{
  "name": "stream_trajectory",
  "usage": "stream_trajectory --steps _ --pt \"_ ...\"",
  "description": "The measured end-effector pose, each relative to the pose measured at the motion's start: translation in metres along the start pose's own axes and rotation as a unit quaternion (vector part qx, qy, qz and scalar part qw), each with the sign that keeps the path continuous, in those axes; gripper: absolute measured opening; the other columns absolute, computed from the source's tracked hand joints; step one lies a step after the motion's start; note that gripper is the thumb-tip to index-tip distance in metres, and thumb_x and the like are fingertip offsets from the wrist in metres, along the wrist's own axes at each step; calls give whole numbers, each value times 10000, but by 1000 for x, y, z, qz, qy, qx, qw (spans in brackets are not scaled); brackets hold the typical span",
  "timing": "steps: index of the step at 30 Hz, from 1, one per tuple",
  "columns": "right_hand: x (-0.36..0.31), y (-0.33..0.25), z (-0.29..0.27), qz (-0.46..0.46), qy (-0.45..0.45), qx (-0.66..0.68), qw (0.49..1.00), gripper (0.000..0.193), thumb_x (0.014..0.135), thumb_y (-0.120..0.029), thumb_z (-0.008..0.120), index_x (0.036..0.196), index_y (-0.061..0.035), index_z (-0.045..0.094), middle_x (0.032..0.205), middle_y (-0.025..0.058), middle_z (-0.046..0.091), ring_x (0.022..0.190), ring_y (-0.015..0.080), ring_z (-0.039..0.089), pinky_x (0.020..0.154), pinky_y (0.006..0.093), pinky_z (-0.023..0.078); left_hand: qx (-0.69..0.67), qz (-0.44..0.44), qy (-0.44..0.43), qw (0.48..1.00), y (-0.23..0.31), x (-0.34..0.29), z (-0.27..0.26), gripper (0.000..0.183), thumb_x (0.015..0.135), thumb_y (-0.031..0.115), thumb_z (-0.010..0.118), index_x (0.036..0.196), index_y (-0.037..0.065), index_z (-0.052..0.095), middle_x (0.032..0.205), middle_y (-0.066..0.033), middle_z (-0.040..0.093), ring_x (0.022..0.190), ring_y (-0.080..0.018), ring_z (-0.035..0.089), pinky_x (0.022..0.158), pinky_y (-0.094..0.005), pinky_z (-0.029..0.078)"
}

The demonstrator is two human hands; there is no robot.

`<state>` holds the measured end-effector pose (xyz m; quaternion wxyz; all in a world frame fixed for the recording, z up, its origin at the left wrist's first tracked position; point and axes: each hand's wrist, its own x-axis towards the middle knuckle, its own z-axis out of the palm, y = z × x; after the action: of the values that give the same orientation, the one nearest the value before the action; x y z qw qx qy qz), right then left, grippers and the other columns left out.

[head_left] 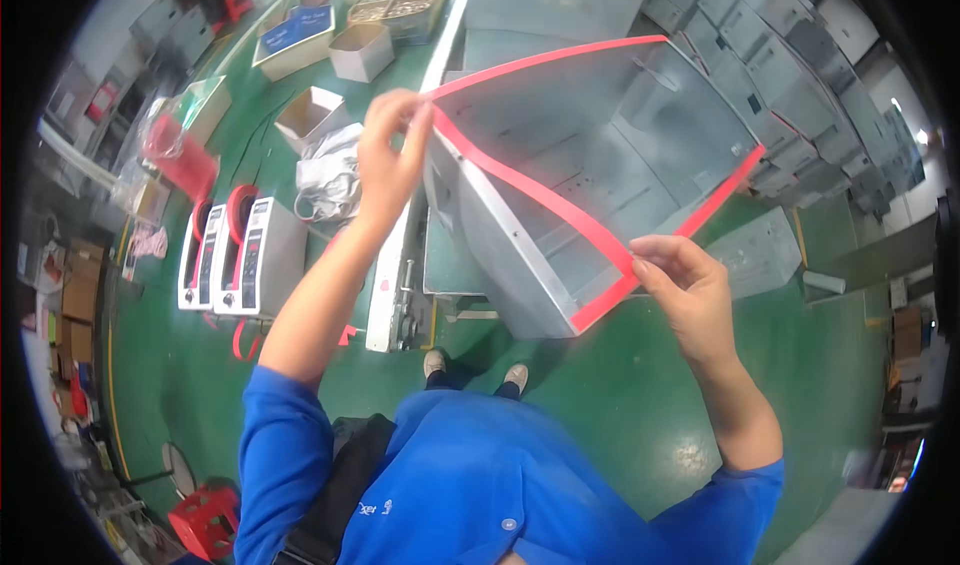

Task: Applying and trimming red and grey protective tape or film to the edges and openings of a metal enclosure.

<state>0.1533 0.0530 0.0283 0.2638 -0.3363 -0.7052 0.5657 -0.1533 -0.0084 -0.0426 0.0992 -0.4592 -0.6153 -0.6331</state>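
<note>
A large grey sheet-metal box [590, 135] stands open side up in front of me. Red tape edges its far and right rims. Between my hands a strip of red tape [530, 190] bows inward, away from the bare near-left rim [505, 220]. At the box's left corner my left hand [388, 155] pinches one end of the strip. My right hand [692, 290] holds the strip between thumb and fingers near the right corner. Below that hand, a red piece covers the box's nearest corner; whether the strip joins it there, I cannot tell.
Left of the box, a green bench holds two white tape dispensers [270, 260] with red rolls, a grey cloth [330, 173], cartons [361, 53] and parts bins [400, 10]. Another metal box [550, 0] stands behind. Grey metal cases [770, 50] are stacked at right; a red stool [205, 520] is lower left.
</note>
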Motion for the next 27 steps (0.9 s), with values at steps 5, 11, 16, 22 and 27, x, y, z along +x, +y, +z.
stream_trajectory --steps 5,11,16,22,27 --pt "-6 6 -5 23 -9 27 999 189 836 -68 601 1007 15 598 910 53 630 836 99 585 753 226 452 -85 229 -278 929 85 -69 11 205 702 56 638 906 37 628 873 -75 591 819 -242 568 711 -344 449" --pt "-13 2 -7 86 -75 140 984 208 851 -72 576 1030 35 571 924 79 630 846 125 598 738 246 471 13 359 -181 915 108 -56 41 373 584 56 626 956 42 635 899 -85 601 860 -241 560 742 -389 449" --pt "-21 2 -7 6 -22 -3 1000 221 814 -30 563 1031 1 584 941 98 629 840 160 604 752 268 474 -14 371 -183 910 99 -51 33 308 623 40 595 925 -16 624 843 -100 581 773 -255 565 750 -401 461" --pt "-8 19 -15 -286 -63 -310 904 346 670 8 605 1010 -59 589 1012 63 595 1058 294 501 870 387 413 -68 376 -248 890 91 -78 14 255 645 17 569 890 -16 633 838 -97 580 768 -249 579 769 -407 475" --pt "9 16 -13 -321 -176 -351 862 368 656 -48 632 1016 -82 562 1059 54 568 1105 279 473 953 436 347 -45 389 -284 875 85 -101 9 246 672 52 595 912 38 647 810 -68 555 770 -213 560 796 -403 477"
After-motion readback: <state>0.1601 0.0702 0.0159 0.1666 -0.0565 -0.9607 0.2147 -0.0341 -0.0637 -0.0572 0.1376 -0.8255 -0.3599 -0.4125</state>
